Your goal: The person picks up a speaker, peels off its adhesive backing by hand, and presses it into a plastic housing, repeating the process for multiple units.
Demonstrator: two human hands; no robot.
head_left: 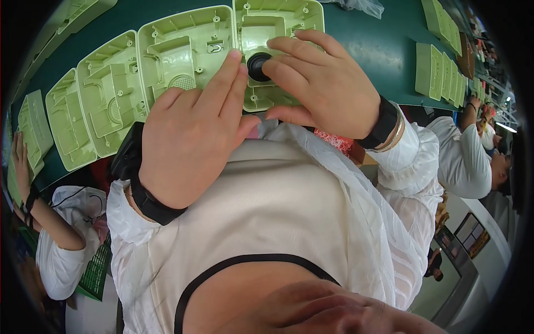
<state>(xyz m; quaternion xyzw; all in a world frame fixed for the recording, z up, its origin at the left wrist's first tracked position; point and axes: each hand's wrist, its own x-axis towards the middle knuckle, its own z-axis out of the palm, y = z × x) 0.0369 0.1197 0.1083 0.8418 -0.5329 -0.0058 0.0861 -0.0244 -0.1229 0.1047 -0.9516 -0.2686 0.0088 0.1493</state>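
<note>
A round black part, like a small speaker point(258, 67), sits in a light-green plastic housing point(264, 25) at the top middle. From its right, my right hand point(328, 83) reaches over the housing, fingers spread and curved. One fingertip meets or overlaps the speaker's right edge, while the thumb stays apart lower down. My left hand point(189, 139) lies over the lower part of the neighbouring housing point(186, 30), its index and middle fingers stretched toward the speaker's left side. Whether those fingertips touch it I cannot tell. The left hand's outer fingers are partly bent and partly hidden.
More green housings point(108, 78) stand side by side to the left on the dark green table point(367, 55). Stacked green housings point(439, 72) are at the right. Clear plastic film point(361, 6) lies at the far edge. Other people work at both sides; one person's hand point(21, 161) touches a housing at far left.
</note>
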